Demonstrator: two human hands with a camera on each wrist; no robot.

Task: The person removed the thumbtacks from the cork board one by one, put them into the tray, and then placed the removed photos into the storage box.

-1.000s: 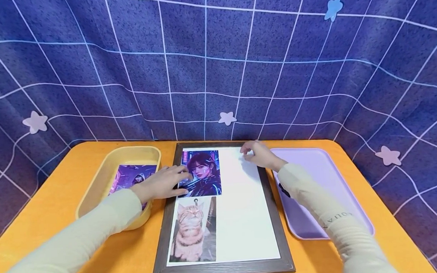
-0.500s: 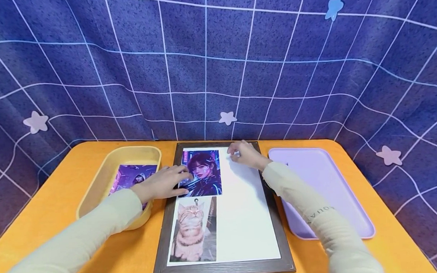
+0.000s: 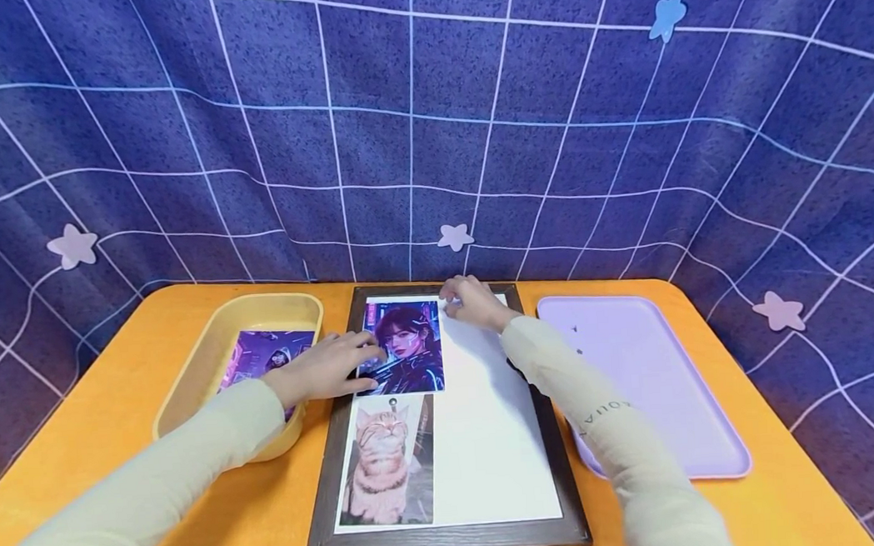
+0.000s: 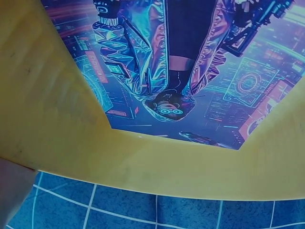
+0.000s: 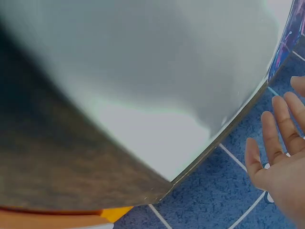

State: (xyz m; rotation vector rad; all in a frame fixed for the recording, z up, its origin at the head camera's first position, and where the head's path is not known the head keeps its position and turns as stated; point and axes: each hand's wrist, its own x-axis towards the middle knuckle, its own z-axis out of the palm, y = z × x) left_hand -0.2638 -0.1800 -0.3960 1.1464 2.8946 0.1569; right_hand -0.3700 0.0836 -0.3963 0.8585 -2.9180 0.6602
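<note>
A dark-framed white board (image 3: 492, 437) lies on the table. My left hand (image 3: 330, 365) rests on the left side of a print of a dark-haired figure (image 3: 415, 349), fingers spread. Below that print is a cat photo (image 3: 381, 468) with a small silver round-headed pin (image 3: 393, 403) at its top edge. My right hand (image 3: 476, 302) is bent over the board at the print's top right corner, thumb and forefinger close together. Whether anything small is between them cannot be seen. In the right wrist view, the other fingers (image 5: 269, 133) are loosely extended.
At left stands a yellow bin (image 3: 188, 380) with a purple print of a hooded figure (image 4: 167, 81) inside. A lilac tray (image 3: 661, 376) with a few tiny dark items (image 3: 576, 329) is at right, partly under my right sleeve. A blue grid curtain (image 3: 429, 140) hangs behind the orange table (image 3: 127, 359).
My right hand has moved left over the board, from near its top right corner to the print's top right corner. The left hand and both pictures have stayed in place.
</note>
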